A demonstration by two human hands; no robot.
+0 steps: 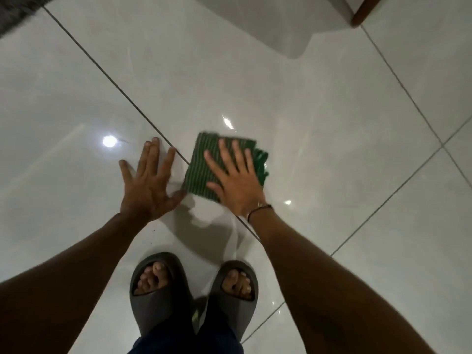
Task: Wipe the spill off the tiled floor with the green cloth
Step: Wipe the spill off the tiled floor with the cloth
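Note:
The green striped cloth [201,167] lies flat on the glossy white tiled floor [319,149], just right of a dark grout line. My right hand [236,178] presses flat on the cloth with fingers spread, covering its right half. My left hand [148,182] rests palm down on the bare tile to the cloth's left, fingers apart, thumb nearly touching the cloth's near left corner. A small wet glint [228,122] shines on the tile just beyond the cloth. A thin wet film [233,235] shows on the tile near my right wrist.
My two feet in dark grey slides [158,297] stand close below the hands. A white furniture base [281,24] and a brown wooden leg [362,14] are at the top right. A dark rug edge [15,14] fills the top left corner.

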